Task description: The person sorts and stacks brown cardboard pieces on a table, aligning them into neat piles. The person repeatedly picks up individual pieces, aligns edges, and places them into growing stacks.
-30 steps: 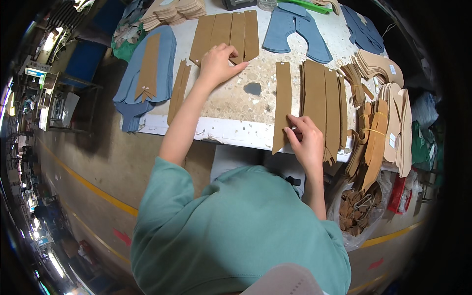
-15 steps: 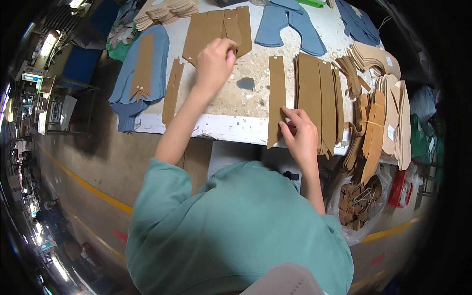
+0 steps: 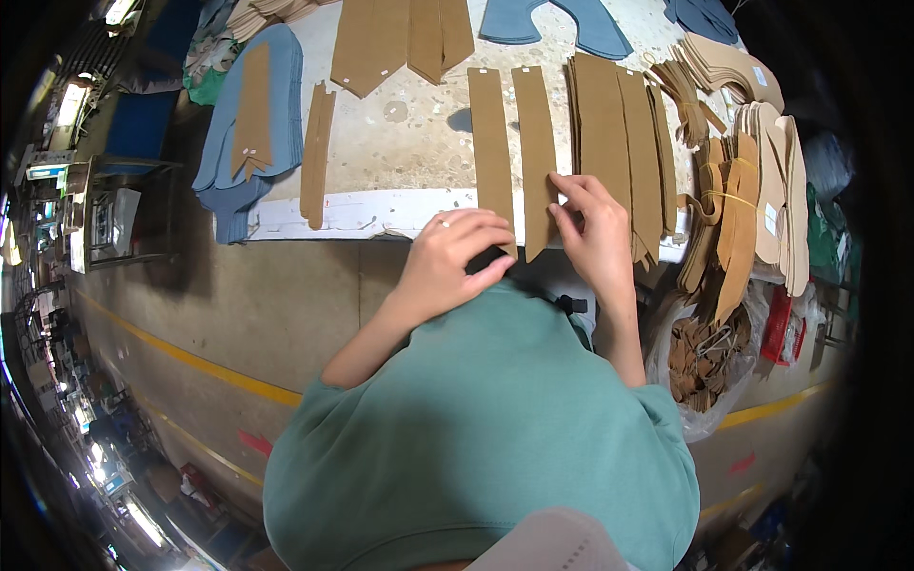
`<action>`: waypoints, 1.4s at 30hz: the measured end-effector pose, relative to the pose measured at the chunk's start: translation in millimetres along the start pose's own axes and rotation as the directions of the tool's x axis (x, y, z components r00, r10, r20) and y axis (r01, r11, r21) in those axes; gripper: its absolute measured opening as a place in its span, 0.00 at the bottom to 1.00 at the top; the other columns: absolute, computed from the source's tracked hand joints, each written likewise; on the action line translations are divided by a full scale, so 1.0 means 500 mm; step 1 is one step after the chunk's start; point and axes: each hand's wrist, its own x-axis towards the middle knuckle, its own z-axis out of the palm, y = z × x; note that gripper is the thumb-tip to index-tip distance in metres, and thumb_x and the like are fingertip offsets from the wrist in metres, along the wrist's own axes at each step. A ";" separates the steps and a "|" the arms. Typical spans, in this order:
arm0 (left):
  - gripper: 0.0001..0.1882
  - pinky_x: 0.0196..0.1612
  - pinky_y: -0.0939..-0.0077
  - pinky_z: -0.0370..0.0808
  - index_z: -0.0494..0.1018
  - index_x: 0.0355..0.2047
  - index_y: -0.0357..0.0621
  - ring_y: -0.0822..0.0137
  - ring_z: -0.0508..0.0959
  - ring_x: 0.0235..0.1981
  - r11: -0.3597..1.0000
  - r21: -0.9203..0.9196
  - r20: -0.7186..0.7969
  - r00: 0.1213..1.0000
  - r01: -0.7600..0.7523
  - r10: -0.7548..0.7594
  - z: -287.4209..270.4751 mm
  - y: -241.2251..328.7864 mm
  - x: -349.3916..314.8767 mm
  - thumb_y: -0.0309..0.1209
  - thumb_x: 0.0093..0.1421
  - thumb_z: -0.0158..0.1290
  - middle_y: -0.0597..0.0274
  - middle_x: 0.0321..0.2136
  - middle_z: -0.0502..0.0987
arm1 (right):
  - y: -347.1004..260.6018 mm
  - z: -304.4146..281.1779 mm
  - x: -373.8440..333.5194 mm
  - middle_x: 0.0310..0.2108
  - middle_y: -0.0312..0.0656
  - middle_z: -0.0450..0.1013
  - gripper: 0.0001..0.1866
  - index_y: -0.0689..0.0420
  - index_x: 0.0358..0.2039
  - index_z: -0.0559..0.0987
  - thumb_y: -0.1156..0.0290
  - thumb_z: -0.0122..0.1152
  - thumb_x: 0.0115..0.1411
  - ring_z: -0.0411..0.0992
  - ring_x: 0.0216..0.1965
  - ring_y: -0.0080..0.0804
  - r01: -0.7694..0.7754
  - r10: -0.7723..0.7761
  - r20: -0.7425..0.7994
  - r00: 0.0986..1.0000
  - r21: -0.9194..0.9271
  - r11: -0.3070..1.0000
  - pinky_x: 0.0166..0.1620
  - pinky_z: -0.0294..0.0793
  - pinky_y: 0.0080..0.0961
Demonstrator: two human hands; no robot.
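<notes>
My left hand (image 3: 452, 259) is at the table's front edge, its fingers and thumb closed on the lower end of a flat brown leather-like strip (image 3: 490, 143). A second brown strip (image 3: 536, 133) lies beside it to the right, with a narrow gap between them. My right hand (image 3: 598, 228) is at that second strip's right edge. Its index finger and thumb are apart, the tips touching the edge. Just right of this hand lie stacks of wider brown strips (image 3: 602, 143) with pointed lower ends.
Wide brown pieces (image 3: 376, 43) and blue cut pieces (image 3: 595, 29) lie at the back of the table (image 3: 400, 157). On the left are a blue stack (image 3: 286, 105) and narrow brown strips (image 3: 316, 157). Tied tan bundles (image 3: 738, 224) overhang the right edge above a bag of scraps (image 3: 705, 362).
My left hand has come back from the far brown pieces to the front edge, bringing a strip that now lies left of the other. My right hand stays by the second strip.
</notes>
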 end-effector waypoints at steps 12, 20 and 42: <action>0.37 0.69 0.41 0.45 0.60 0.66 0.51 0.55 0.56 0.70 0.955 0.293 0.146 0.984 0.054 -0.100 -0.005 -0.078 0.042 0.49 0.60 0.56 0.56 0.68 0.58 | -0.007 -0.006 -0.011 0.42 0.49 0.74 0.14 0.65 0.44 0.79 0.84 0.58 0.55 0.77 0.38 0.49 0.068 -0.073 -0.029 0.997 -0.153 0.986 0.42 0.76 0.38; 0.38 0.68 0.40 0.46 0.60 0.66 0.52 0.51 0.55 0.69 0.947 0.317 0.140 0.985 0.049 -0.097 0.010 -0.082 0.081 0.51 0.60 0.55 0.55 0.69 0.55 | -0.019 0.003 -0.013 0.40 0.47 0.73 0.13 0.64 0.43 0.79 0.82 0.60 0.56 0.77 0.35 0.46 0.092 -0.096 -0.013 0.995 -0.201 0.975 0.39 0.76 0.37; 0.13 0.44 0.63 0.78 0.79 0.40 0.44 0.55 0.80 0.41 0.876 0.448 -0.102 0.984 0.176 -0.146 -0.224 -0.351 0.262 0.35 0.56 0.57 0.57 0.39 0.81 | -0.013 0.088 0.032 0.43 0.47 0.70 0.18 0.63 0.47 0.78 0.74 0.63 0.56 0.68 0.47 0.46 0.324 -0.328 -0.005 0.945 -0.154 0.934 0.51 0.69 0.38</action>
